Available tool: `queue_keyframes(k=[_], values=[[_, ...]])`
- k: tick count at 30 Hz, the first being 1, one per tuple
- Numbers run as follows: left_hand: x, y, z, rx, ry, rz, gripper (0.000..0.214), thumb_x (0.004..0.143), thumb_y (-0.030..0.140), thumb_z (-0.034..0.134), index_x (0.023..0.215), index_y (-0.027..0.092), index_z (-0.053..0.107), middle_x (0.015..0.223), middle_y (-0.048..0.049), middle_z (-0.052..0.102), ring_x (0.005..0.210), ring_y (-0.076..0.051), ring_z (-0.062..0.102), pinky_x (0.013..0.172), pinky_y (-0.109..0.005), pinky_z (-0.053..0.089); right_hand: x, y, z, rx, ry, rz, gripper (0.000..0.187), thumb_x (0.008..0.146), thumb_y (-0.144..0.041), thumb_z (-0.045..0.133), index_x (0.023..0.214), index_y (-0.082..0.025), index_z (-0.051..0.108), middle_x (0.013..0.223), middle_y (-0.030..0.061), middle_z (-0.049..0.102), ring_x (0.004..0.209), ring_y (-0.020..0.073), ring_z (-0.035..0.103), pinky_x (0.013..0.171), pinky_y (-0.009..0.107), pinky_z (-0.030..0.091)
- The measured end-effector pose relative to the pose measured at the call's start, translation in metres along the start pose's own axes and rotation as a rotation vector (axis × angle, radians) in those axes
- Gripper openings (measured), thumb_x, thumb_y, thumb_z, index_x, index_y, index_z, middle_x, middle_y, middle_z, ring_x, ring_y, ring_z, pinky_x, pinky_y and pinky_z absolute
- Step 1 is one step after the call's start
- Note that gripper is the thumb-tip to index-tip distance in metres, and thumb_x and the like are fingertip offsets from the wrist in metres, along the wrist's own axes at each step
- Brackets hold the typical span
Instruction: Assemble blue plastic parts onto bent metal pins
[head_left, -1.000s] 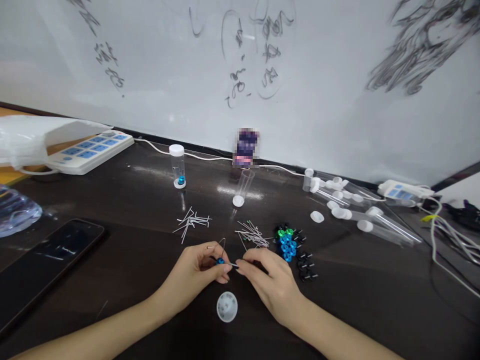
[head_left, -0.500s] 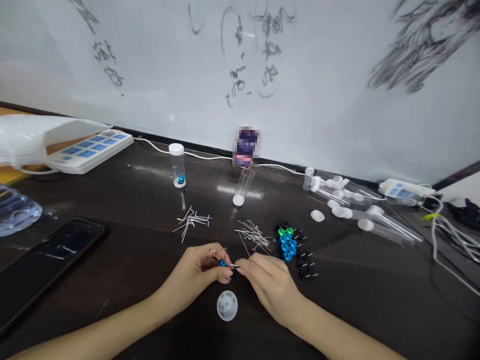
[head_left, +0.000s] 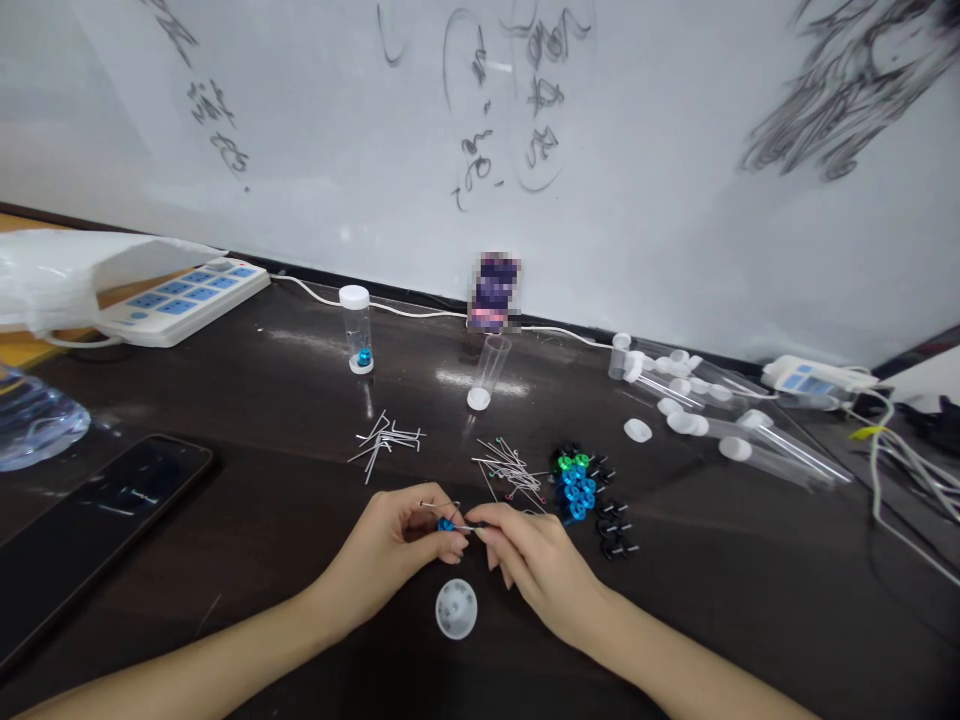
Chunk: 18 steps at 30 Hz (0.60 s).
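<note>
Blue shiny piece [head_left: 445, 524] pinched by left hand [head_left: 405, 535], just beyond white round dish [head_left: 456, 609]; piece partly covered by fingers. Thin curved wire [head_left: 437, 504] seen beside it. Slim metal shaft [head_left: 466, 528] gripped by right hand [head_left: 534, 555], far end hidden; joint with piece cannot be told. Dish contents blurred. Black glassy phone [head_left: 97, 540] cut off at left.

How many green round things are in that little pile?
2: one green round thing on the left, the other right beside it, both at the far end of the blue ones. More might be hidden underneath.
</note>
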<state>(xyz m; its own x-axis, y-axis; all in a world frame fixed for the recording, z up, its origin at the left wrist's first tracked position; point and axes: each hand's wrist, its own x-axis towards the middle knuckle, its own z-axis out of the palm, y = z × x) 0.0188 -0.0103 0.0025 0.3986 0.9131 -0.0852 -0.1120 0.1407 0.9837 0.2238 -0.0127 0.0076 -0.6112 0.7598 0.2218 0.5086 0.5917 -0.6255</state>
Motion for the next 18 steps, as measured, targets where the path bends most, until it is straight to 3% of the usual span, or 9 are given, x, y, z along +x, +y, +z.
queue_keyframes(k=[6, 12, 18], values=[[-0.0017, -0.0028, -0.0001, 0.009, 0.028, 0.010, 0.006, 0.073, 0.015, 0.073, 0.077, 0.017, 0.070, 0.073, 0.0001, 0.071, 0.069, -0.015, 0.062, 0.067, -0.026, 0.048, 0.0019, -0.0026, -0.0029, 0.036, -0.076, 0.042, 0.026, 0.102, -0.021, 0.032, 0.093, -0.017, 0.056, 0.061, -0.0033, 0.052, 0.055, 0.0115, 0.051, 0.058, 0.023, 0.041], [-0.0018, -0.0027, -0.0012, 0.037, 0.046, 0.020, 0.006, 0.072, 0.015, 0.074, 0.077, 0.016, 0.070, 0.074, -0.0005, 0.070, 0.070, -0.016, 0.062, 0.067, -0.027, 0.048, 0.0014, -0.0049, -0.0010, 0.210, -0.120, 0.153, 0.027, 0.104, -0.024, 0.030, 0.092, -0.018, 0.054, 0.057, -0.0060, 0.052, 0.045, 0.0078, 0.047, 0.053, 0.020, 0.039], [0.0006, -0.0072, -0.0031, -0.041, 0.030, 0.014, 0.018, 0.072, 0.013, 0.074, 0.088, 0.019, 0.068, 0.076, 0.0015, 0.069, 0.069, -0.015, 0.063, 0.070, -0.028, 0.049, 0.0006, -0.0033, 0.0020, 0.235, -0.058, 0.198, 0.025, 0.103, -0.027, 0.033, 0.094, -0.018, 0.055, 0.060, -0.0053, 0.055, 0.044, 0.0067, 0.047, 0.051, 0.019, 0.038]])
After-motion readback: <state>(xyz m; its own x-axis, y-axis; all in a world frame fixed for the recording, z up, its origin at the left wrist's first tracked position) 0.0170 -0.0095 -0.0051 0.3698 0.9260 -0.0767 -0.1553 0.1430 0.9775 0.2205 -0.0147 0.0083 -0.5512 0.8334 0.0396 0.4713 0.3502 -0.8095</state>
